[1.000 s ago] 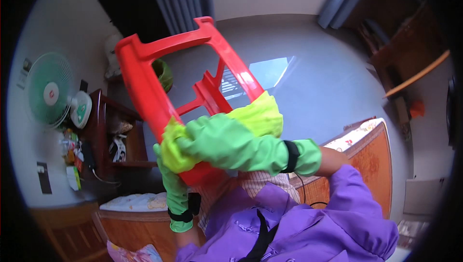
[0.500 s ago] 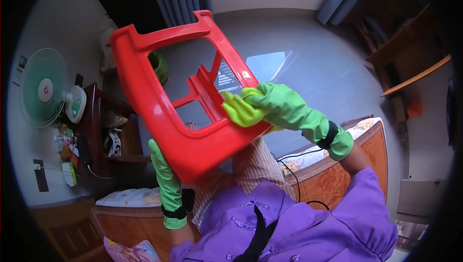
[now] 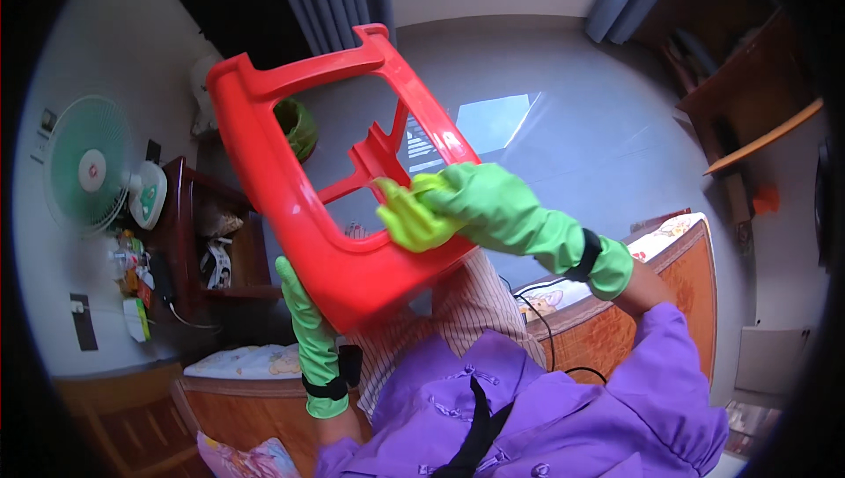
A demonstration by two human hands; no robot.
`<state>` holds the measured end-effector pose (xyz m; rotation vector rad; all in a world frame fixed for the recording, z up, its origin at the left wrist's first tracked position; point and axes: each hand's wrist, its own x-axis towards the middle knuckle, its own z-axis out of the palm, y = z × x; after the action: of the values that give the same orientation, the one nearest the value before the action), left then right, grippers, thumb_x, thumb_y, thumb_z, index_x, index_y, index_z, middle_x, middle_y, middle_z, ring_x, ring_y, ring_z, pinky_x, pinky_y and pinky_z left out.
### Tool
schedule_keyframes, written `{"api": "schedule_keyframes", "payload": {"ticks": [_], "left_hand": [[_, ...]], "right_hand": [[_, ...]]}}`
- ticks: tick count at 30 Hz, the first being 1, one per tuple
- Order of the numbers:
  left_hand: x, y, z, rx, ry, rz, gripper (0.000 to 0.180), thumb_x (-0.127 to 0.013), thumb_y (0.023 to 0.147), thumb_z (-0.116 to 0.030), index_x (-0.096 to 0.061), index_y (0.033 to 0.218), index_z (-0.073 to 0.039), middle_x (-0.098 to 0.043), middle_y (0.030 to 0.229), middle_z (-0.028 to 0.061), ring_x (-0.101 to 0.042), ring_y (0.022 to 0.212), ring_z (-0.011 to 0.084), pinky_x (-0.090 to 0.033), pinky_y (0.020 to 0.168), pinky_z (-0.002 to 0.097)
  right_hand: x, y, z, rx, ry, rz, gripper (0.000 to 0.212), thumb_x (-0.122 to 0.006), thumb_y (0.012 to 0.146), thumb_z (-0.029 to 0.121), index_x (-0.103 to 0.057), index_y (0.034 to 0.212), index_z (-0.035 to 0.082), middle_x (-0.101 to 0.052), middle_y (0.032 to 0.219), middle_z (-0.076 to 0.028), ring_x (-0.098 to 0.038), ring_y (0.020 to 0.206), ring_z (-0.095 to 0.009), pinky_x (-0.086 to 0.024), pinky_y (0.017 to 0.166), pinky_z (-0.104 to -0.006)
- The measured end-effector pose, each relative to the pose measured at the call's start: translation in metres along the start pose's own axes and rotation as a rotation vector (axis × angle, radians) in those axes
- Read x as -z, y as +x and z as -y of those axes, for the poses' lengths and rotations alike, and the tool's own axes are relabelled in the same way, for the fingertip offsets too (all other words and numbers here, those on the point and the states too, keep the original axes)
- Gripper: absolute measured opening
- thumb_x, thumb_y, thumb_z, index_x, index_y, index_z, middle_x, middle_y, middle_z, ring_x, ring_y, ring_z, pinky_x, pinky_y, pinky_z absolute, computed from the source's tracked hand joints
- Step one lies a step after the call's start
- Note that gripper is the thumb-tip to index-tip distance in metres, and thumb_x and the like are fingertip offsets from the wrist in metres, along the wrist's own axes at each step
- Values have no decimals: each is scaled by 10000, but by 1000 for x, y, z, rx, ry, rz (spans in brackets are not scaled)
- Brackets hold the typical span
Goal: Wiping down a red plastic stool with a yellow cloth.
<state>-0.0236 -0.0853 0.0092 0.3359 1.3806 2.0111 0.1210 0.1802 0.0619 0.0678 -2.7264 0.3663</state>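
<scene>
A red plastic stool (image 3: 378, 274) is tilted in front of me above my lap, its open frame toward the room. My left hand (image 3: 304, 306), in a green rubber glove, grips the stool's lower left side; its thumb shows along the edge and the other fingers are hidden behind the plastic. In my right hand (image 3: 488, 205), gloved the same way, a bunched yellow-green cloth (image 3: 410, 221) is pressed to the stool's near right rim. Black bands circle both glove cuffs.
At the left stand a green fan (image 3: 90, 165) and a dark red wooden cabinet (image 3: 183, 223). A wooden seat with a patterned cushion (image 3: 246, 362) lies near my left arm. A black cable (image 3: 550, 337) runs beside my right leg. Beyond the stool sits a green basket (image 3: 297, 130).
My right hand and the cloth have slid left and slightly nearer along the stool's rim. The left hand keeps its grip, and the whole view has shifted a little.
</scene>
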Motion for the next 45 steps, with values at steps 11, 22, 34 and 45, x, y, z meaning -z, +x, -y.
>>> {"api": "schedule_keyframes", "payload": {"ticks": [11,22,34,45], "left_hand": [[10,-15,9,-25,68,-116,783,-298,1011,-641,-375,1474,-14,-488,1424,135,-521,1260,256,-421,1082,416],[4,-20,6,-91,266,-105,708,-243,1046,-582,-419,1446,-25,-510,1389,116,-536,1207,211,-451,1041,390],[18,-11,17,-205,359,-136,752,-286,1023,-623,-379,1480,-34,-504,1416,96,-524,1238,226,-417,1081,393],[53,-1,16,-203,100,-162,722,-275,1032,-607,-389,1477,-50,-521,1395,111,-526,1236,214,-413,1085,377]], "right_hand": [[-1,5,59,60,67,-22,439,-659,768,149,-628,1205,118,-580,833,-52,-635,765,-240,-524,680,-372],[2,-11,-8,-131,756,-245,543,-777,786,66,-563,1285,63,-632,1147,-129,-633,1008,-299,-496,883,-360],[-27,2,-104,-583,1145,-173,466,-613,994,307,-519,1366,43,-639,1202,-61,-613,1045,-118,-515,918,-256],[-43,-12,-79,-672,1477,-325,467,-617,988,334,-523,1351,55,-645,1179,-57,-625,1019,-117,-532,889,-261]]}}
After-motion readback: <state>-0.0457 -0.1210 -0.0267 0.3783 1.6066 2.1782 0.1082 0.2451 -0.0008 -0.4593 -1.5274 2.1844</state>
